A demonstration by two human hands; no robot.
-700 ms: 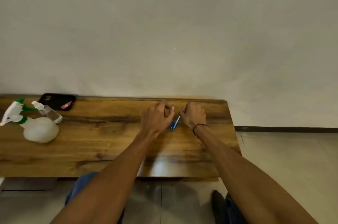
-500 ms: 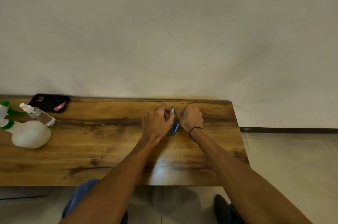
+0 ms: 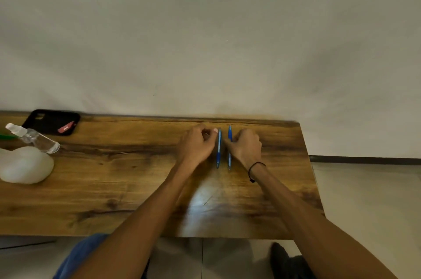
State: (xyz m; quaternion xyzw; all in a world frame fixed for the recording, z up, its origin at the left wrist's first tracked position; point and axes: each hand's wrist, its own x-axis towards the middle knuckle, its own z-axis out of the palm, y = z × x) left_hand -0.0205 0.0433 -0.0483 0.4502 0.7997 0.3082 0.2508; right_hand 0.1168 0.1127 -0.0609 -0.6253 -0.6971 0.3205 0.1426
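Observation:
Two blue pens lie side by side on the wooden table (image 3: 136, 187), both pointing away from me. My left hand (image 3: 196, 145) sits just left of the left blue pen (image 3: 218, 149), fingers curled, and its fingertips hold the pen near its far end. My right hand (image 3: 245, 147) is curled over the middle of the right blue pen (image 3: 229, 133), hiding part of the barrel. A black cord circles my right wrist.
At the far left stand a white spray bottle (image 3: 25, 165) and a small clear spray bottle (image 3: 34, 138). A black phone (image 3: 52, 121) lies by the wall. The table's right edge (image 3: 309, 165) drops to the tiled floor.
The two pens, crossed or angled between my hands before, now lie parallel with a small gap. My hands have moved slightly apart. The view has shifted right.

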